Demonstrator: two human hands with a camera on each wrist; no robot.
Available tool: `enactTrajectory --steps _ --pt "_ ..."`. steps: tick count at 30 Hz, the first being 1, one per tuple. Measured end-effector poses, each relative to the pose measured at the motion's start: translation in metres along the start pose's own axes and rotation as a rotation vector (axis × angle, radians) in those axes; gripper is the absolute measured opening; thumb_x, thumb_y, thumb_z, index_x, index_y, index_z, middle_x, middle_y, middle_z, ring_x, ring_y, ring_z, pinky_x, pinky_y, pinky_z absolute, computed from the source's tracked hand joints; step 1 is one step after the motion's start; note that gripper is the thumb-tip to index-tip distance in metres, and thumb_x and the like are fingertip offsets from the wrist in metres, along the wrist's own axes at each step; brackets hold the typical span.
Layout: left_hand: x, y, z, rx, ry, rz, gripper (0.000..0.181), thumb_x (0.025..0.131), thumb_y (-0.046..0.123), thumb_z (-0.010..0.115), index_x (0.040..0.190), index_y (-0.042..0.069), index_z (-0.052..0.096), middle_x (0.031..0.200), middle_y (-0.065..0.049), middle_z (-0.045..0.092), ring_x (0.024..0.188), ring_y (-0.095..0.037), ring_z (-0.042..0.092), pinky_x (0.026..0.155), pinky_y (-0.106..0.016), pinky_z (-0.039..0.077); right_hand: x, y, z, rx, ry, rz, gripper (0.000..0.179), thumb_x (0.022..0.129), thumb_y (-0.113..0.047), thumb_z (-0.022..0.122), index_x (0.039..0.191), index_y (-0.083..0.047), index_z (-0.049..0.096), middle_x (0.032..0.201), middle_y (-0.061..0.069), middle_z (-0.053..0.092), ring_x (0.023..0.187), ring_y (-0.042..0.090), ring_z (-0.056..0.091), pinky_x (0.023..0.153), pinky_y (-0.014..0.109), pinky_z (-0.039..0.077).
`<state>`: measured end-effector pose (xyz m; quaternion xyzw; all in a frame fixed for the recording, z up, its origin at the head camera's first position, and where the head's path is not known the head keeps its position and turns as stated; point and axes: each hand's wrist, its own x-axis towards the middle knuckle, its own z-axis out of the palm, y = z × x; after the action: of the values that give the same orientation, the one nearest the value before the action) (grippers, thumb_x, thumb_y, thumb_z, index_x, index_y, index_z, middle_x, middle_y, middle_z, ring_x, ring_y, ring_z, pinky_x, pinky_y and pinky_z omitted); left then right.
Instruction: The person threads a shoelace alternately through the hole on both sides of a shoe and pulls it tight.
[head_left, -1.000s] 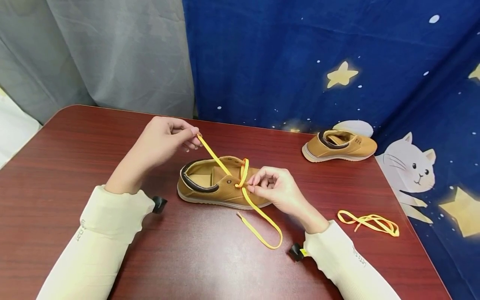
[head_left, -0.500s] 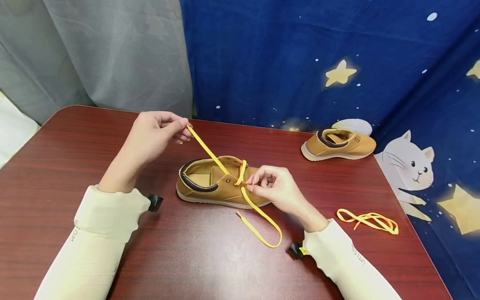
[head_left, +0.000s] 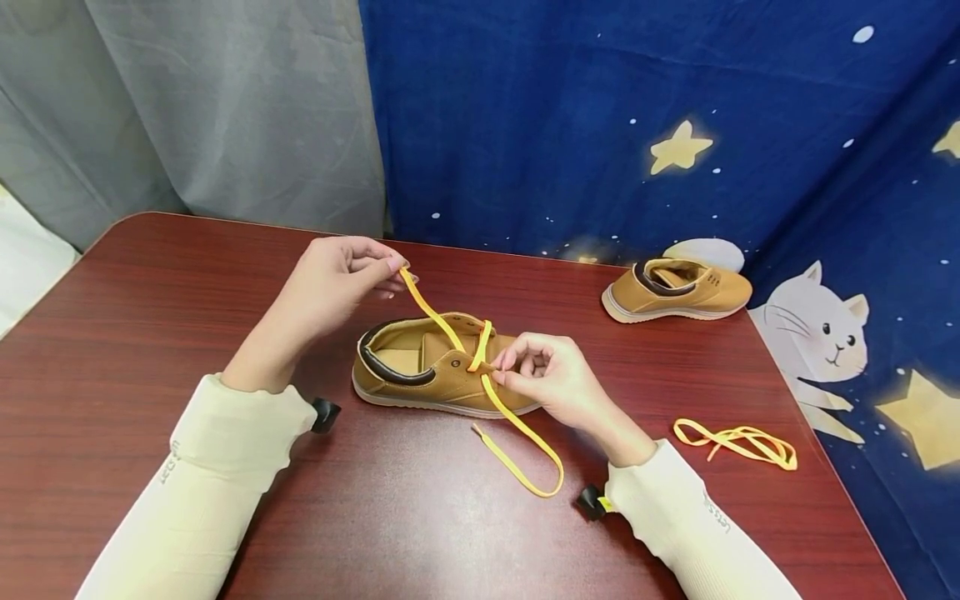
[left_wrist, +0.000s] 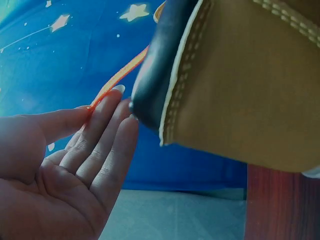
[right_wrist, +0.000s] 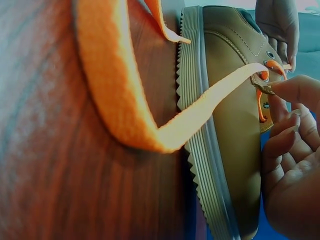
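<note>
A tan shoe (head_left: 420, 392) with a dark padded collar sits on the table, toe to the right. Above its heel, my left hand (head_left: 337, 279) pinches the upper stretch of a yellow shoelace (head_left: 431, 310) between thumb and fingertips. That stretch bows slightly on its way down to the eyelets. The left wrist view shows the pinched shoelace (left_wrist: 117, 77) beyond the shoe collar (left_wrist: 165, 65). My right hand (head_left: 551, 375) pinches the front corner of the near eyelet flap (right_wrist: 262, 87) with thumb and finger. From that flap, the shoelace's other end (head_left: 551, 458) trails in a curve onto the table.
A second tan shoe (head_left: 678, 292), its eyelets unlaced, stands at the back right. A bundled yellow shoelace (head_left: 738, 442) lies near the right edge of the dark red table (head_left: 150, 333). Grey and blue curtains (head_left: 510, 125) hang right behind the table.
My left hand pulled the shoelace up and left, then came back down and right, and the stretch has slackened a little. The right hand keeps its place at the flap.
</note>
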<state>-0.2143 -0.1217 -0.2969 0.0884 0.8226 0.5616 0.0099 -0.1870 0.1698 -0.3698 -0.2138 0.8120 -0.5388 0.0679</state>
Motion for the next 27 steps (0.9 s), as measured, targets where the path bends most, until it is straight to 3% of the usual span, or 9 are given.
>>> enactTrajectory --steps 4,11,22,27 --pt "0.0 -0.001 0.004 -0.024 -0.01 0.008 0.026 0.099 0.016 0.064 0.111 -0.007 0.067 0.098 -0.013 0.078 0.078 -0.001 0.072 0.077 -0.022 0.06 0.001 -0.001 0.0 -0.028 -0.007 -0.009 0.01 0.084 -0.006 0.079 0.085 -0.009 0.07 0.091 0.009 0.073 0.055 0.009 0.05 0.049 0.021 0.039" --pt "0.001 -0.002 0.012 -0.079 -0.051 0.015 0.022 0.095 0.014 0.069 0.109 -0.004 0.068 0.089 0.0 0.078 0.08 -0.006 0.071 0.077 -0.022 0.059 0.002 -0.008 -0.003 -0.096 -0.021 -0.003 0.01 0.084 -0.009 0.08 0.089 -0.014 0.073 0.079 0.003 0.07 0.059 0.012 0.057 0.05 0.022 0.043" --pt "0.0 -0.004 0.02 -0.077 -0.112 -0.052 0.024 0.091 0.015 0.075 0.11 0.0 0.074 0.1 -0.01 0.079 0.083 -0.004 0.074 0.077 -0.024 0.06 0.009 -0.023 -0.011 -0.167 0.011 -0.039 0.008 0.089 -0.015 0.077 0.095 -0.017 0.074 0.08 0.002 0.072 0.07 0.014 0.065 0.06 0.025 0.052" --pt "0.002 -0.008 0.021 -0.006 -0.104 -0.008 0.018 0.091 0.015 0.075 0.104 0.002 0.074 0.096 -0.01 0.079 0.083 -0.01 0.074 0.075 -0.022 0.059 0.015 -0.029 -0.015 -0.178 0.055 -0.052 0.008 0.088 -0.013 0.078 0.095 -0.015 0.074 0.082 0.003 0.073 0.071 0.014 0.066 0.06 0.024 0.052"
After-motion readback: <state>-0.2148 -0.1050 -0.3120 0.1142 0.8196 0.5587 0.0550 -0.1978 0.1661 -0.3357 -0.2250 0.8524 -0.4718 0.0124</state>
